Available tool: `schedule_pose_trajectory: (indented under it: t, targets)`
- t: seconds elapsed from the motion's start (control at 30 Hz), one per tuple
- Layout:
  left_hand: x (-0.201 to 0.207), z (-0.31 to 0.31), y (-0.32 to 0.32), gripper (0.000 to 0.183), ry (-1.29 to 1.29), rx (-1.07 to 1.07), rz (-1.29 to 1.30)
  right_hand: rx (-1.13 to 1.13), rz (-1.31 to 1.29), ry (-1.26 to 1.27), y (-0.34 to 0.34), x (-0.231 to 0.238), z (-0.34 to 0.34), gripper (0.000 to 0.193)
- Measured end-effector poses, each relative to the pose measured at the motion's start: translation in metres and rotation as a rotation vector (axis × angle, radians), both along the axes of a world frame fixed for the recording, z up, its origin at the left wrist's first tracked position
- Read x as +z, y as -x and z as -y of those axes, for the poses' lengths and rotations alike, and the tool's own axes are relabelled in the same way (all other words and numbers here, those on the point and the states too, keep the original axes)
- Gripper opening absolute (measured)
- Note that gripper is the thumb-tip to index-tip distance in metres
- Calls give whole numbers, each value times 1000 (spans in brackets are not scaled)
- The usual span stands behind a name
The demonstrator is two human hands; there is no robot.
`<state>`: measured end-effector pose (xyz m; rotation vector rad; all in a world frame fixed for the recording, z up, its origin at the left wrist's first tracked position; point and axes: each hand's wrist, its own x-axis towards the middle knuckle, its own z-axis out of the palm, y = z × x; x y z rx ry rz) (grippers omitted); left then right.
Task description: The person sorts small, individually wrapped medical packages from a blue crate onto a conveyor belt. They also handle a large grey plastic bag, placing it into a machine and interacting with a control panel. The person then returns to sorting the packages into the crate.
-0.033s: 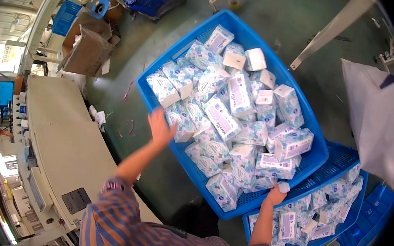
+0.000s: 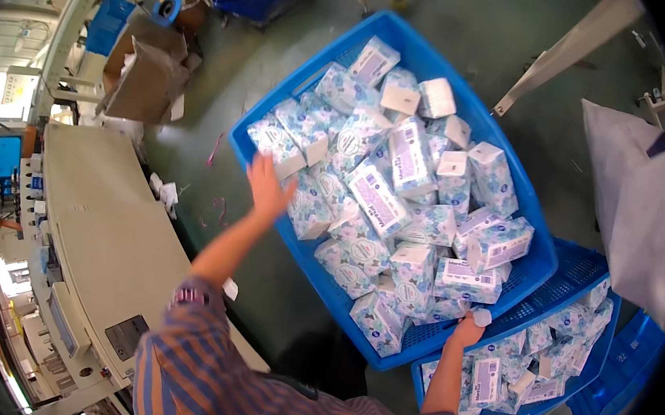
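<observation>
A large blue plastic basket [image 2: 316,288] is heaped with wrapped tissue packs [image 2: 379,199] in white, pale blue and lilac film. At its left rim is my left hand [image 2: 268,193], fingers spread and thumb apart, with nothing held; whether it touches the rim I cannot tell. My right hand [image 2: 468,333] is closed at the near right rim of the same basket, its fingers over the edge. A small white piece [image 2: 481,317] shows at those fingertips, too small to identify.
Under the near right side sits a second blue basket [image 2: 608,350] of similar packs. Left stands a long beige machine [image 2: 97,215], with an open carton [image 2: 144,84] beyond. A metal leg [image 2: 563,57] and a white sack [image 2: 625,198] are on the right.
My left hand has moved slightly up and away from me along the basket's left rim. The right hand stays at its place on the rim.
</observation>
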<state>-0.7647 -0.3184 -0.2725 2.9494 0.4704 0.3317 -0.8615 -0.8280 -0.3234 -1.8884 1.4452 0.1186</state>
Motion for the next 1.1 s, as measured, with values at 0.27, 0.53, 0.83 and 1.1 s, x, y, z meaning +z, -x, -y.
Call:
schedule_pose_trajectory:
  t: [0.27,0.53,0.83,1.1]
  targets:
    - [-32,-128,-248,35,223,-45,-638,-292,112,-452,-2,-3,20,15]
    - [-64,-191,-264,35,412,-39,-678,-238,172,-199,16,103,-58,14]
    - [10,-246,-122,34,555,289,-803,-37,32,-174,-43,200,-60,16]
    - [121,-207,55,31,499,611,-319,336,255,-380,-156,144,-19,13]
